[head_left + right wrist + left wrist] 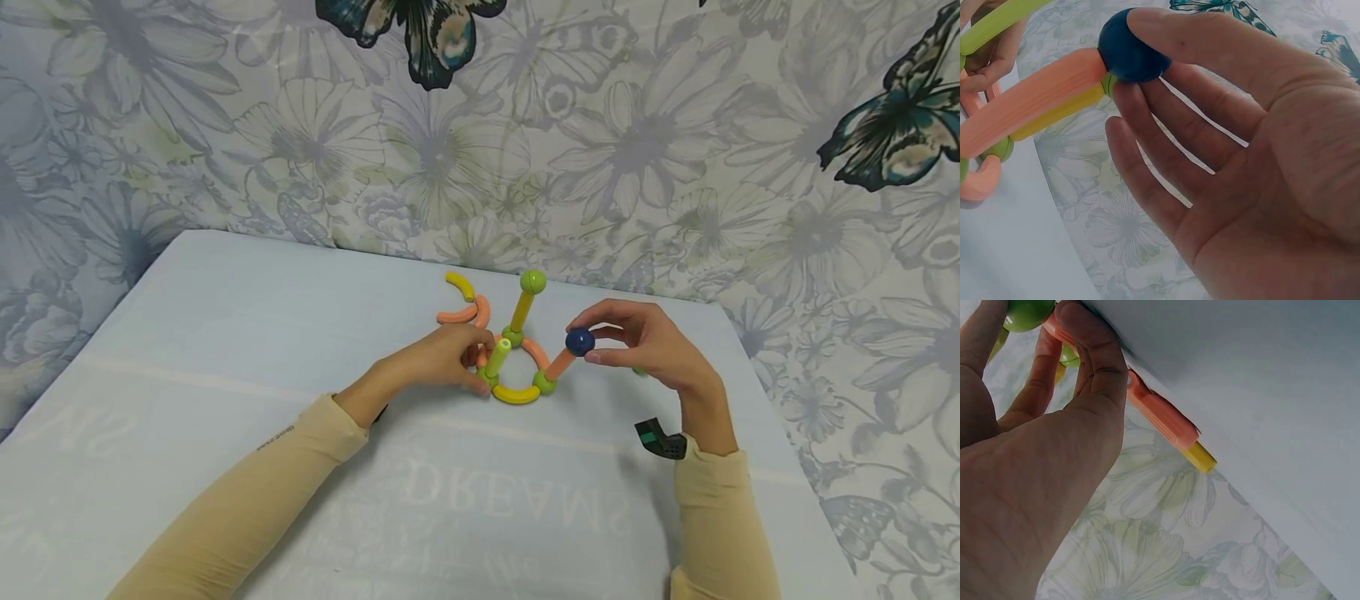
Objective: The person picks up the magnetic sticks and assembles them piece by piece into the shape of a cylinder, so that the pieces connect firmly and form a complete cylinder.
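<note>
A ring of curved rods and green balls lies on the table, with a yellow curved rod (pixel 516 395) at its front. My left hand (pixel 438 357) holds the ring's left corner, fingers around a green ball (pixel 1027 314) there. From that corner a light green rod (pixel 498 358) rises, its top bare. At the back stands a yellow rod (pixel 521 312) capped by a green ball (pixel 532 282). An orange rod (pixel 560 364) leans outward from the right corner's green ball (pixel 545 382). Between thumb and fingers, my right hand (pixel 652 343) pinches the dark blue ball (pixel 580 342) at that rod's upper end.
Behind my left hand lie loose curved pieces, one yellow (pixel 460 285) and two orange (pixel 456 317). A small green piece (pixel 639 372) peeks out from under my right hand. The white table (pixel 300 308) ends at a floral wall (pixel 442 167) with butterfly figures.
</note>
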Demonstrator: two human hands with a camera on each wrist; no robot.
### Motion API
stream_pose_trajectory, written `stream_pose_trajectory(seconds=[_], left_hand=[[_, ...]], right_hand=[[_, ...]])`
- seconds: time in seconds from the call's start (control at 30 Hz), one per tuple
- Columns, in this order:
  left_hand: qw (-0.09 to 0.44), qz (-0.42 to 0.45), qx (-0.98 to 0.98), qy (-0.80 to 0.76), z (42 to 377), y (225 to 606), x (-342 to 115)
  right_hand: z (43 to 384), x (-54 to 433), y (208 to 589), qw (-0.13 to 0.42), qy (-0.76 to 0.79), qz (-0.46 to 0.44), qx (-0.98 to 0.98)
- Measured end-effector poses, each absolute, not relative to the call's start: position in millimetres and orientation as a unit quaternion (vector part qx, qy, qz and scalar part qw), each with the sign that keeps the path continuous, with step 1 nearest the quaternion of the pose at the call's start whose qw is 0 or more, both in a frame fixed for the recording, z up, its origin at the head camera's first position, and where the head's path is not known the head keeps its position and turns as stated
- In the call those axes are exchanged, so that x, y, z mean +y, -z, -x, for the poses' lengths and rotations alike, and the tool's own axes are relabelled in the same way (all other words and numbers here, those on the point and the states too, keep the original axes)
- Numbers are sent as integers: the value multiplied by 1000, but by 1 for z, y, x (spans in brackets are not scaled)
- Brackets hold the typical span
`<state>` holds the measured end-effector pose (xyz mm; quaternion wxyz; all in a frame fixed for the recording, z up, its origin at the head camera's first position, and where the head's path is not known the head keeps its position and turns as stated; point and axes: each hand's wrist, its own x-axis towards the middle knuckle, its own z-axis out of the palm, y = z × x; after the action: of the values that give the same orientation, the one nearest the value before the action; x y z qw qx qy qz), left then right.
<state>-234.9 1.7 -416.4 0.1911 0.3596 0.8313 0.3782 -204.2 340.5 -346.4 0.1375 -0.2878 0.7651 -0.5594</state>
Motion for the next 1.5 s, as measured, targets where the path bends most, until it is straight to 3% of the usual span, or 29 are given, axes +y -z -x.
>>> stream_pose_trajectory(seconds=[0.43,0.77,1.5], left_hand=[[190,-366,831,-374,235,416,2],[172,-380,827,-376,232,416,4],[180,-431,836,-289,210,409,20]], right_hand=[[216,327,384,290,422,244,824],[218,311,397,220,391,245,859],[229,337,406,146,433,210,864]])
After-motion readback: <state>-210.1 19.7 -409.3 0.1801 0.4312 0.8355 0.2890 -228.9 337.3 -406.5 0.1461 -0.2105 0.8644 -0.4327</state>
